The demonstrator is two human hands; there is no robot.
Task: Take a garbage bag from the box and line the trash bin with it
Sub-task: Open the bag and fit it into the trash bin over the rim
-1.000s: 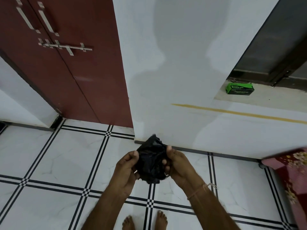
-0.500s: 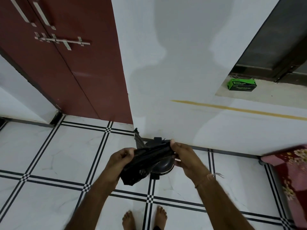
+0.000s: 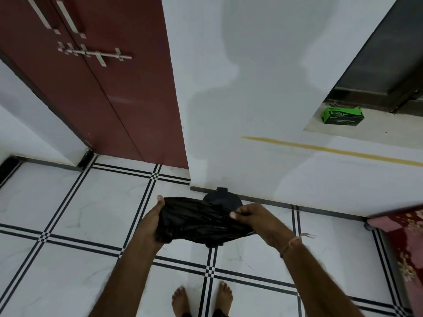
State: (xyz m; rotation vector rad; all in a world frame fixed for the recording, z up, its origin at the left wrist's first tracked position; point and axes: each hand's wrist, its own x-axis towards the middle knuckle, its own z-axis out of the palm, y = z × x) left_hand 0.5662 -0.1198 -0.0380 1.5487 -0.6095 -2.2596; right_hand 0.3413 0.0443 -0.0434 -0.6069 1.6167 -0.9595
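- Right hand [image 3: 254, 219]: thumb and fingers pressed together, pinching the right end of the black garbage bag [image 3: 199, 219].
- Left hand [image 3: 152, 225]: thumb up over the bag's upper left edge, remaining fingers hidden behind the plastic, apparently curled around the bunched left end.
- Between the two grips: bag drawn out in a crumpled band, mid-air, above the tiled floor [image 3: 57, 271] and in front of the body; not yet opened, no mouth visible.
- Long axis: running from left grip to right grip, nearly level, the right end slightly lower; impossible to tell which end is the open one.
- Just behind and under the right fingertips: a dark round shape [image 3: 223, 199] against the wall base, likely the trash bin, though too hidden by the bag to confirm.
- Well beyond the right hand, up on a ledge [image 3: 377, 138]: the green box [image 3: 342, 116], lying flat, apart from everything.
- Step in hand, as a judgement: bag out of the box, unfolding under way, lining not begun.
- Next move likely calls for finding the open edge, separating the two layers with the fingertips, shaking the bag full length, then lowering the closed end into the bin.
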